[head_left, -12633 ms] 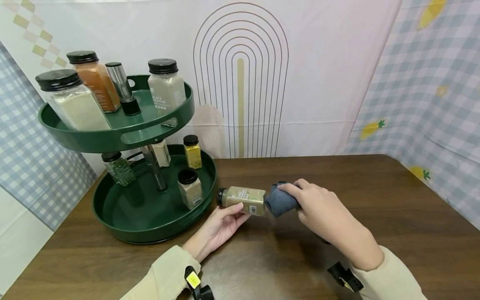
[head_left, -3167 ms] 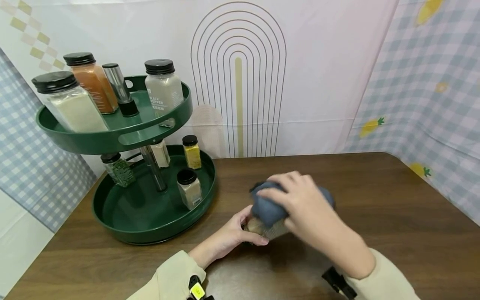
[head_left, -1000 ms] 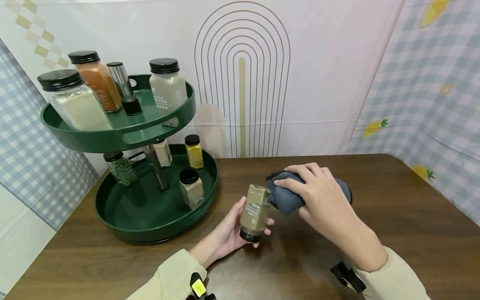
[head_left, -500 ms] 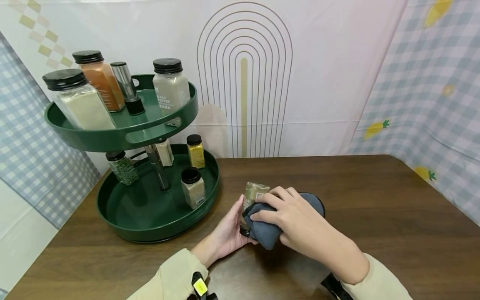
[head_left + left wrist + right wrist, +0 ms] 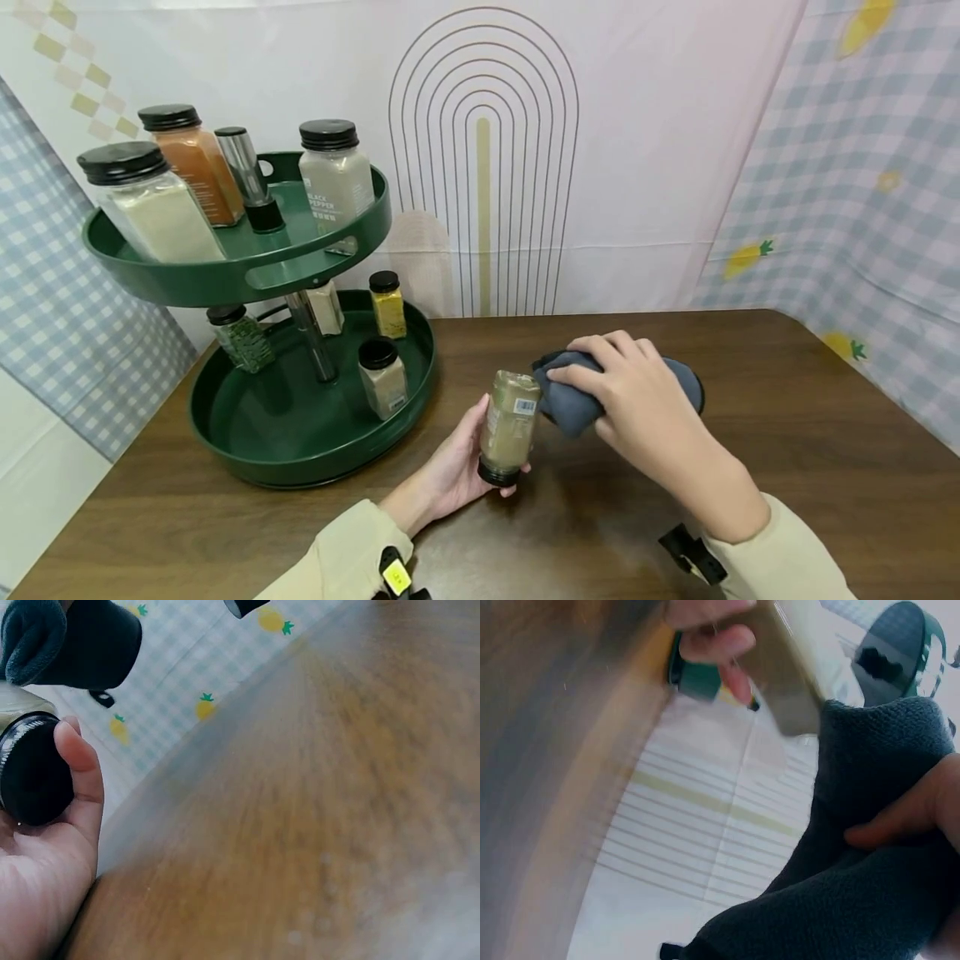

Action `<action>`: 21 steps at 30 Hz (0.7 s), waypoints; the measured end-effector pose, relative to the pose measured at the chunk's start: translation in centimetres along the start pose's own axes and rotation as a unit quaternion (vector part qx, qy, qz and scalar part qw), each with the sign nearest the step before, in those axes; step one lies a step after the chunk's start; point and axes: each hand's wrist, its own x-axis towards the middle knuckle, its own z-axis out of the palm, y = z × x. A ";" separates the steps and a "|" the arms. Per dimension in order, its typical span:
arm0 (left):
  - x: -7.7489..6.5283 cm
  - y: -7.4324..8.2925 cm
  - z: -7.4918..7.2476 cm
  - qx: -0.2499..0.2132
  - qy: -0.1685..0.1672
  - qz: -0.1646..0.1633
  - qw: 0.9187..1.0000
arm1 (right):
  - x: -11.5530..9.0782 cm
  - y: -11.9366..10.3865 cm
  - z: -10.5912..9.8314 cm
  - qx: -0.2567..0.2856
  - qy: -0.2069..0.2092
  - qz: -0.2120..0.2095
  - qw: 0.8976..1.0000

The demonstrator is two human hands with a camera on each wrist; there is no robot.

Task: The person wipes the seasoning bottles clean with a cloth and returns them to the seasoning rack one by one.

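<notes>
My left hand (image 5: 450, 475) grips a spice jar (image 5: 510, 429) of greenish-brown powder. The jar is upside down and slightly tilted, its black lid (image 5: 36, 769) low against the palm in the left wrist view. A barcode label faces the head camera. To the right, my right hand (image 5: 645, 400) holds a bunched blue-grey cloth (image 5: 573, 396) just beside the jar's upper end. In the right wrist view the cloth (image 5: 870, 825) fills much of the lower right, with fingers pressed into its folds. Whether cloth and jar touch I cannot tell.
A green two-tier rack (image 5: 247, 454) stands on the left of the wooden table (image 5: 750, 400). Large jars, including black pepper (image 5: 337, 187), sit on its upper tier around a metal post (image 5: 247, 175). Several small jars, one yellow (image 5: 387, 308), stand on the lower tier.
Half a second ago the cloth covered the jar's front; now it has moved up and right, off it. The jar has turned from its printed label to its barcode since one second ago.
</notes>
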 end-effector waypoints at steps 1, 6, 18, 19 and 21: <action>0.0 0.0 0.0 0.011 -0.011 0.005 1.000 | 0.0 0.2 -0.1 -0.002 0.000 0.012 1.000; -0.1 -0.4 0.0 0.043 -0.052 0.056 0.996 | -0.2 0.6 -0.7 0.021 0.016 0.060 0.998; 0.3 -1.1 0.5 0.056 0.025 0.087 0.994 | 0.0 -2.1 0.2 0.112 0.035 -0.001 0.993; 0.4 -1.0 0.5 0.056 0.028 0.086 0.994 | 0.0 -2.2 0.4 0.110 0.031 -0.005 0.993; 0.4 -1.0 0.6 0.057 0.031 0.085 0.994 | 0.0 -2.3 0.6 0.103 0.025 -0.005 0.994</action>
